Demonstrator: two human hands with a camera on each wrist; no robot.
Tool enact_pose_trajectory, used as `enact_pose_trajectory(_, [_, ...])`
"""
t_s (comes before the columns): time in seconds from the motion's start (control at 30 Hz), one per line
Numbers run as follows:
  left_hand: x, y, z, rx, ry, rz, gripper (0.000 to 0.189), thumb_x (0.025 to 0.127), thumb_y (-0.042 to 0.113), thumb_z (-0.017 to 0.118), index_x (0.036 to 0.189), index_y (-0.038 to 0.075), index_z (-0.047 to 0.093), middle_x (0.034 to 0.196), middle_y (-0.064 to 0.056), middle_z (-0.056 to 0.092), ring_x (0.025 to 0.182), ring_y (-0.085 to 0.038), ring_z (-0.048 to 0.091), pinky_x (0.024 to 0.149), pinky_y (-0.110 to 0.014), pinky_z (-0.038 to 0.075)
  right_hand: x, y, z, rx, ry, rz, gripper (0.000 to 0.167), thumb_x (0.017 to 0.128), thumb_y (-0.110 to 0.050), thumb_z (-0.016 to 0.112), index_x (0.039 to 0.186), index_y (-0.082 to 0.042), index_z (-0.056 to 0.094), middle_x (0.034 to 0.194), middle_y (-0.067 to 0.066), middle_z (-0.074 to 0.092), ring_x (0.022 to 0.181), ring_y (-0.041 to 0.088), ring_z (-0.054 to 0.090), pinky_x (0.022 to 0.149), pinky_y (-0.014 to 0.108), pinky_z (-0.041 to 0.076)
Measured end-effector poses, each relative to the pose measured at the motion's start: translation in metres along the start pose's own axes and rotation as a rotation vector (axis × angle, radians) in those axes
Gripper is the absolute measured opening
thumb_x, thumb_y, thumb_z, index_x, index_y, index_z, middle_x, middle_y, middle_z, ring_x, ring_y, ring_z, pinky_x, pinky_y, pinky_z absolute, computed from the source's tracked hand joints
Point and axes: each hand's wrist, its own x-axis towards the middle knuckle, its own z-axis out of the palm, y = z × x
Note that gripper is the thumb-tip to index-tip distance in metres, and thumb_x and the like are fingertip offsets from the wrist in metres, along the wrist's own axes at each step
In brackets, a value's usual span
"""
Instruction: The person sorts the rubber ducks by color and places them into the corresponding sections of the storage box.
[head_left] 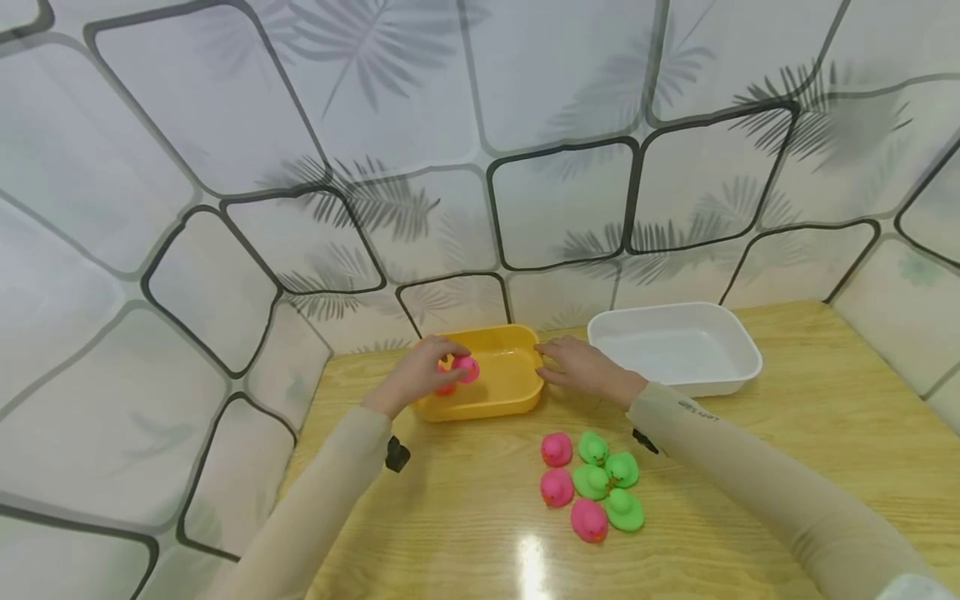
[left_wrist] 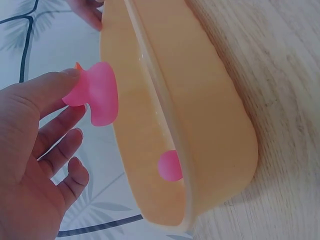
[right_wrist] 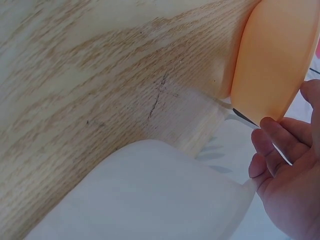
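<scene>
Head, nine ducks (one held), two trays

Small dark printed lettering shows up on the long beige fabric sleeve of the right arm, in the head view, close to the wrist end and slanting down to the right! The first word looks like "Let's"; the second seems to open with an S, but it's too small and blurred to call with certainty.
</scene>
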Motion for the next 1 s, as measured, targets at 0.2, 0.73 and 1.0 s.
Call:
enact_pose_trajectory(0.2, [0.008, -0.004, 0.002, -0.023, 0.022, -0.02, 0.024, 0.095, 0.01, 0.076, 0.116, -0.001, 0.076, 0.11, -0.013, 0.075, 0.099, -0.03, 0.064, 0.091, -0.044, 0.053, 0.001, 0.001, 0.001, 0.002, -0.006, 0.007, 0.05, 0.104, -0.027, 0.062, 0.141, 0.007, 0.058, 0.135, 0.026, 0.063, 0.125, 0.044, 0.059, 0.109, 0.056, 0.046])
enact_pose_trajectory(0.73, [0.023, -0.02, 0.014, 0.014, 0.064, -0.183, 0.022, 0.098, 0.02, 0.075, 0.113, 0.004, 0.077, 0.107, -0.008, 0.075, 0.102, -0.028, 0.065, 0.095, -0.044, 0.053, 0.001, 0.0, 0.001, 0.001, -0.017, 0.02, 0.051, 0.104, -0.027, 0.063, 0.142, 0.007, 0.057, 0.136, 0.025, 0.063, 0.126, 0.043, 0.059, 0.11, 0.055, 0.046])
enact_pose_trajectory(1.0, [0.022, -0.023, 0.02, 0.056, 0.083, -0.222, 0.027, 0.098, 0.024, 0.075, 0.116, 0.004, 0.076, 0.107, -0.008, 0.075, 0.101, -0.029, 0.063, 0.094, -0.045, 0.052, 0.002, 0.001, 0.002, -0.001, -0.017, 0.017, 0.051, 0.104, -0.027, 0.063, 0.142, 0.007, 0.057, 0.136, 0.025, 0.063, 0.126, 0.043, 0.059, 0.11, 0.055, 0.046])
